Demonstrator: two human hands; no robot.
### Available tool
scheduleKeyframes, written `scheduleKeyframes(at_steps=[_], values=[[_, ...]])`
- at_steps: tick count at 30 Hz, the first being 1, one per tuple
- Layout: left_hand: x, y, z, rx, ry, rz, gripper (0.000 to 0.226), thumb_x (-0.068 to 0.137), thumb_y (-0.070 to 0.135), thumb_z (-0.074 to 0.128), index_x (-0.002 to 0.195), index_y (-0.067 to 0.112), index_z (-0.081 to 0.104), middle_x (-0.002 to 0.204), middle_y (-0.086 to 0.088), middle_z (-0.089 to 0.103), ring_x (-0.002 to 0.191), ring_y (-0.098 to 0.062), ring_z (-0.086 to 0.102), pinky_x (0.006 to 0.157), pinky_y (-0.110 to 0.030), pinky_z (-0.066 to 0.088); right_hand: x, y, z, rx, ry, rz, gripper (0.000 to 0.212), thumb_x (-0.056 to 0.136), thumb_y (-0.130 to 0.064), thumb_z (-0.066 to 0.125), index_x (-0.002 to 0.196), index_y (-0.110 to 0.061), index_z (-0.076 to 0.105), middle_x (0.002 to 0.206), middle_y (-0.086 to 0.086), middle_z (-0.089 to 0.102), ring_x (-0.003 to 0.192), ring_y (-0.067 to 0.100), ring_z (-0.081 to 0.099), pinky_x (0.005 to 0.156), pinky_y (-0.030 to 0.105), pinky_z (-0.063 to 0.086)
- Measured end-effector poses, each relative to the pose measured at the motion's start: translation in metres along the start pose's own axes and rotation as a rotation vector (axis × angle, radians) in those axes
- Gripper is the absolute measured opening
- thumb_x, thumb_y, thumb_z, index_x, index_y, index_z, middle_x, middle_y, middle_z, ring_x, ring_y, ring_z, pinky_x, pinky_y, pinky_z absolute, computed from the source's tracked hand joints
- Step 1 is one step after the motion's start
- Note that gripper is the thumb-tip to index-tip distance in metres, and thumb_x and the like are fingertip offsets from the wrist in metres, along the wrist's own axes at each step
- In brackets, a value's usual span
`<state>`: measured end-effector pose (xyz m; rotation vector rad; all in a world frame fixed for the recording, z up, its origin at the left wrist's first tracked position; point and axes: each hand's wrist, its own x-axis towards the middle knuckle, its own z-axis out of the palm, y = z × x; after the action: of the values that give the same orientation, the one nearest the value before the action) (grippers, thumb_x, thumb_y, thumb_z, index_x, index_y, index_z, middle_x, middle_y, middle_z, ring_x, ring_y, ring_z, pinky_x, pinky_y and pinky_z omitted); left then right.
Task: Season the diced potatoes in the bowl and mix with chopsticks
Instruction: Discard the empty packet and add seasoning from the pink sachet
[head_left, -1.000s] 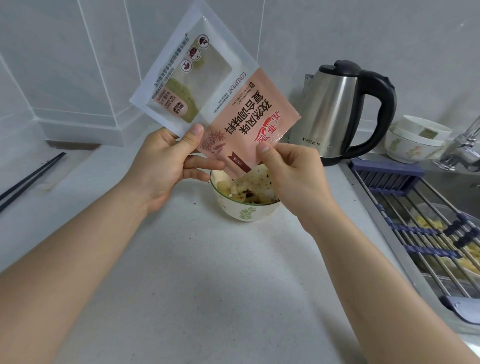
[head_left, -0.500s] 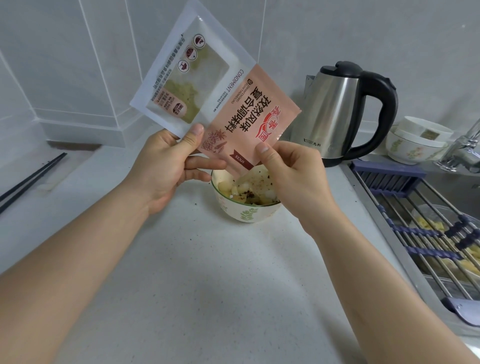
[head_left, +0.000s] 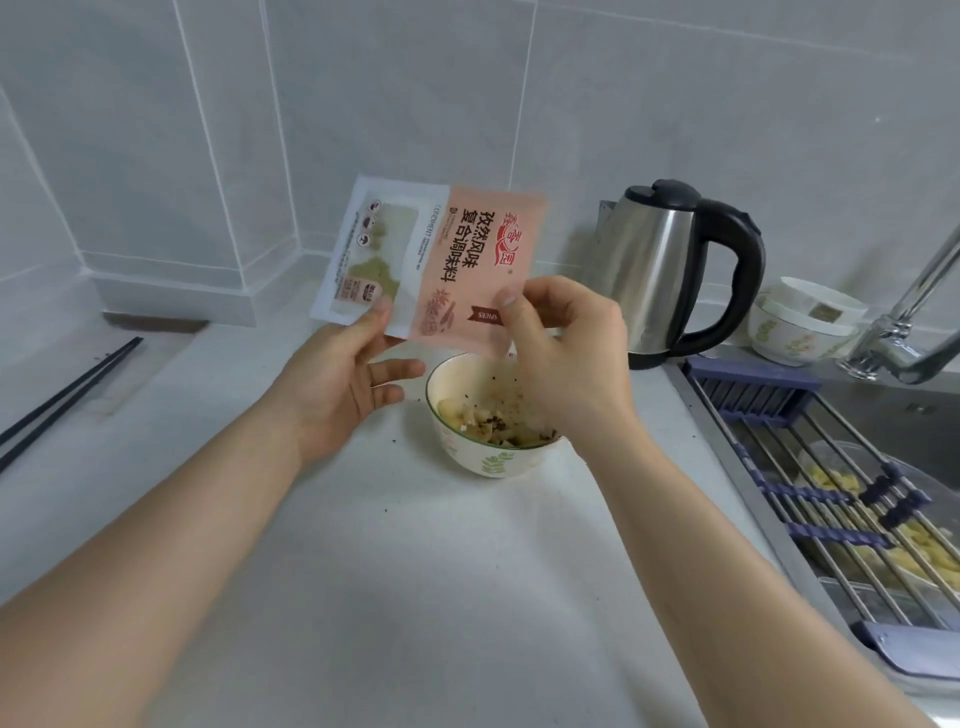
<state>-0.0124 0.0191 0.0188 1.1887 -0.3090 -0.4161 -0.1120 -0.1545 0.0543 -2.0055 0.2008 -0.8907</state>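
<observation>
A pink and white seasoning packet (head_left: 447, 265) hangs above a small white bowl (head_left: 493, 460) with a green leaf print. The bowl holds diced potatoes (head_left: 488, 421) speckled with dark spice. My left hand (head_left: 348, 384) pinches the packet's lower left edge with thumb and forefinger, its other fingers spread. My right hand (head_left: 566, 353) pinches the packet's lower right corner just over the bowl. Black chopsticks (head_left: 62, 395) lie on the counter at the far left, away from both hands.
A steel kettle (head_left: 670, 270) with a black handle stands behind the bowl to the right. Stacked white bowls (head_left: 805, 322) sit by the tap (head_left: 914, 322). A drying rack (head_left: 831, 483) spans the sink at right, with potato pieces beneath it.
The packet has dropped lower and turned more level, with its corner now over the bowl. Both hands moved away from the camera with it.
</observation>
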Motion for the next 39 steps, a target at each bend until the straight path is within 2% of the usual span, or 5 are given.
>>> scheduleKeyframes(at_steps=[6,13,19,23,39], values=[[0.015,0.007,-0.032,0.210,0.414,0.122,0.056,0.099,0.054,0.053,0.148,0.029,0.041,0.140,0.003,0.056,0.111,-0.019,0.065,0.091,-0.038,0.047,0.036,-0.031,-0.002,-0.289,-0.058,-0.135,0.018,0.095,-0.033,0.062,0.090,-0.028,0.078,0.076,-0.010,0.076,0.072,0.012,0.069,0.072,0.037,0.059],[0.006,0.016,-0.026,0.525,0.403,0.499,0.056,0.103,0.051,0.044,0.154,0.030,0.033,0.155,0.012,0.040,0.135,-0.003,0.041,0.109,-0.027,0.031,0.041,-0.055,0.015,-0.472,-0.293,-0.304,0.018,0.097,-0.033,0.061,0.094,-0.027,0.077,0.080,-0.007,0.075,0.067,0.010,0.063,0.066,0.037,0.057],[0.002,0.020,-0.023,0.483,0.243,0.487,0.034,0.104,0.038,0.051,0.114,0.008,0.064,0.095,0.005,0.072,0.085,0.000,0.067,0.076,-0.026,0.052,0.033,-0.060,0.029,-0.433,-0.365,-0.325,0.014,0.098,-0.034,0.062,0.097,-0.031,0.076,0.082,-0.009,0.075,0.079,0.015,0.068,0.073,0.042,0.059],[0.003,0.024,-0.029,0.376,0.237,0.461,0.024,0.102,0.035,0.060,0.104,0.013,0.071,0.102,-0.011,0.075,0.096,-0.030,0.072,0.085,-0.046,0.056,0.027,-0.048,0.025,-0.269,-0.317,-0.243,0.025,0.096,-0.033,0.067,0.121,-0.035,0.065,0.095,-0.015,0.074,0.081,0.002,0.066,0.077,0.027,0.058],[0.006,0.008,-0.037,0.511,0.429,0.652,0.039,0.109,0.033,0.044,0.082,0.011,0.062,0.072,-0.007,0.060,0.067,-0.006,0.054,0.062,-0.022,0.043,-0.028,0.001,0.010,0.000,-0.024,-0.110,0.009,0.098,-0.032,0.063,0.099,-0.035,0.071,0.087,-0.017,0.073,0.084,0.009,0.064,0.063,0.017,0.044]])
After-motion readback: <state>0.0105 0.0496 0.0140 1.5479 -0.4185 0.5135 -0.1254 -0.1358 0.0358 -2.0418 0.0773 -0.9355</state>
